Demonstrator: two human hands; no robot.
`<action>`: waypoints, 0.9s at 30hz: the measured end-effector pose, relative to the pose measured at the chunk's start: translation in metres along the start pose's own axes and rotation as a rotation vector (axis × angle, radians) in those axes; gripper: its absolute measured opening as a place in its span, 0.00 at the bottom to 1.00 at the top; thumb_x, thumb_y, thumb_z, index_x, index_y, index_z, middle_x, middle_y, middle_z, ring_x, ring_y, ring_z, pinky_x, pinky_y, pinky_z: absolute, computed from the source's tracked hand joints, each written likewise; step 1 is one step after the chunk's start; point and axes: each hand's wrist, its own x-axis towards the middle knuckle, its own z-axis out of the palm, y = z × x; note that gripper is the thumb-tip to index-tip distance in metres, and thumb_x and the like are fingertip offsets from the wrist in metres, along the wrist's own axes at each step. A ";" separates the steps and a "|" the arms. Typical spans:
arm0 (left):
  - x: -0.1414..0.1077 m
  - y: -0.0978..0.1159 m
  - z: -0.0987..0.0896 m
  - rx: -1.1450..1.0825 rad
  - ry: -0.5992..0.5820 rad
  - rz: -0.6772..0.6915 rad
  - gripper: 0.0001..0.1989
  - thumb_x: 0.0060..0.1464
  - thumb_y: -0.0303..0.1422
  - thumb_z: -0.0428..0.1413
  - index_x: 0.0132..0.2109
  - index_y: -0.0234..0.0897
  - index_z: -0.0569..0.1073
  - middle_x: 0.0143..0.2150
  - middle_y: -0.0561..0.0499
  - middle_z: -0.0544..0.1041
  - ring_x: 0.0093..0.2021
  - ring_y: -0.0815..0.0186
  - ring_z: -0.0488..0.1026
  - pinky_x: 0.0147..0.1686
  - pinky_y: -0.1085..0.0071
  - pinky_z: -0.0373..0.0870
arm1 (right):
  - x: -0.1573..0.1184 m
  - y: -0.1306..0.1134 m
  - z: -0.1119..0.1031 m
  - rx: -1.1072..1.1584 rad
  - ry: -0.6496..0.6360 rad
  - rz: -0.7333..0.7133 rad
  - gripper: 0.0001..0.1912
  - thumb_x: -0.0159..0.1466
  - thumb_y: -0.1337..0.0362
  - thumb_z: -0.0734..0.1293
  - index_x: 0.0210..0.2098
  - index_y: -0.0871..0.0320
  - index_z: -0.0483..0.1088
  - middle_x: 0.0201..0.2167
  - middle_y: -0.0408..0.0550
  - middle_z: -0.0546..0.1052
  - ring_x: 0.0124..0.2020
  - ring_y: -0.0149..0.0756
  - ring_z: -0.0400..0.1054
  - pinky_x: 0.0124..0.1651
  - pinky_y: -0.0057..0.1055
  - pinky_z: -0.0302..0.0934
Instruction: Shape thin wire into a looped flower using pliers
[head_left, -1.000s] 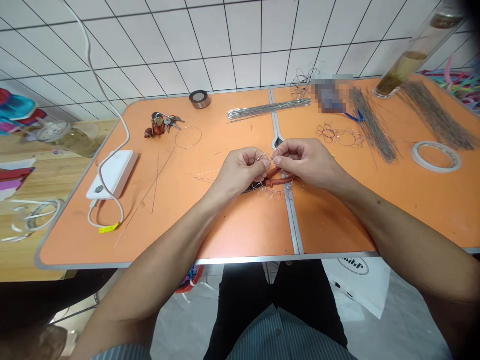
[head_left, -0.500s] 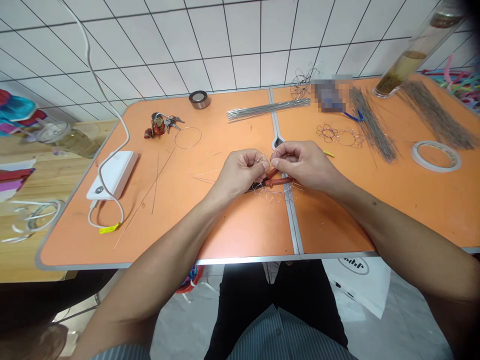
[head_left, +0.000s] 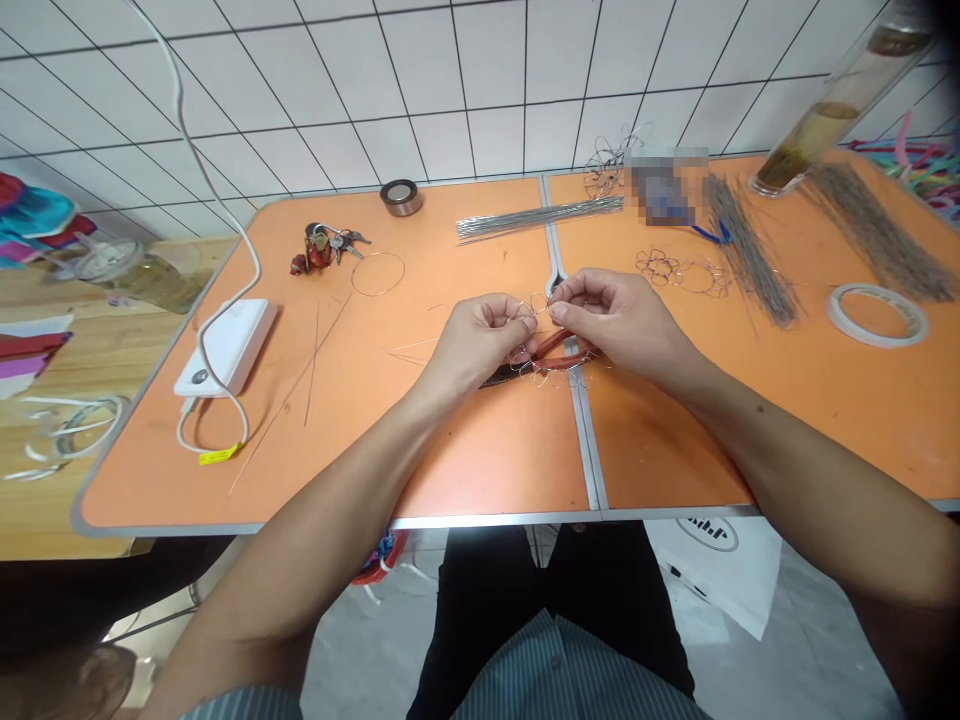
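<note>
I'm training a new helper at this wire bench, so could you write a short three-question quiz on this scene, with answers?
1. What do the left hand and the right hand pinch between their fingertips?
2. True or false: the white power bank lies to the left of both hands.
3. Which tool lies beneath the hands?
A) Scissors
B) Red-handled pliers
C) A hammer

Key: 1. Thin wire. 2. True. 3. B.
</note>
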 end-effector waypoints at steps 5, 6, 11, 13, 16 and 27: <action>0.001 0.000 -0.001 0.007 -0.009 0.023 0.07 0.57 0.31 0.67 0.32 0.36 0.77 0.26 0.51 0.78 0.25 0.72 0.72 0.31 0.74 0.71 | 0.000 0.002 0.000 0.039 -0.034 0.030 0.08 0.61 0.62 0.78 0.37 0.54 0.77 0.31 0.44 0.78 0.28 0.33 0.71 0.27 0.30 0.65; 0.001 -0.001 -0.001 0.011 -0.015 0.029 0.07 0.56 0.32 0.67 0.32 0.36 0.78 0.26 0.51 0.78 0.25 0.72 0.72 0.31 0.74 0.71 | -0.001 0.002 0.001 0.062 -0.043 0.044 0.08 0.61 0.62 0.78 0.37 0.54 0.77 0.31 0.44 0.78 0.28 0.34 0.71 0.27 0.30 0.66; 0.003 -0.007 -0.002 0.061 -0.022 0.076 0.06 0.56 0.31 0.66 0.33 0.36 0.78 0.27 0.51 0.78 0.26 0.70 0.73 0.31 0.72 0.71 | -0.003 0.003 0.003 0.117 -0.069 0.050 0.05 0.63 0.63 0.77 0.33 0.55 0.78 0.29 0.45 0.79 0.26 0.34 0.72 0.28 0.32 0.69; 0.004 -0.009 -0.003 0.091 -0.025 0.101 0.06 0.57 0.31 0.65 0.32 0.36 0.78 0.27 0.51 0.78 0.27 0.70 0.72 0.31 0.73 0.70 | -0.002 0.004 0.002 0.101 -0.074 0.043 0.05 0.63 0.64 0.76 0.32 0.56 0.78 0.29 0.45 0.79 0.26 0.33 0.72 0.28 0.31 0.68; 0.005 -0.010 -0.003 0.145 -0.033 0.133 0.05 0.56 0.31 0.64 0.32 0.36 0.77 0.27 0.52 0.78 0.27 0.70 0.72 0.31 0.73 0.68 | -0.002 0.006 0.002 0.103 -0.091 0.052 0.05 0.62 0.64 0.75 0.32 0.56 0.77 0.27 0.44 0.79 0.25 0.32 0.71 0.27 0.29 0.67; 0.005 -0.010 -0.001 0.136 -0.001 0.083 0.06 0.56 0.30 0.63 0.31 0.36 0.76 0.25 0.52 0.77 0.25 0.70 0.71 0.28 0.72 0.67 | 0.001 0.010 0.003 -0.014 -0.063 0.000 0.06 0.62 0.64 0.76 0.39 0.55 0.77 0.32 0.46 0.80 0.32 0.38 0.76 0.31 0.32 0.71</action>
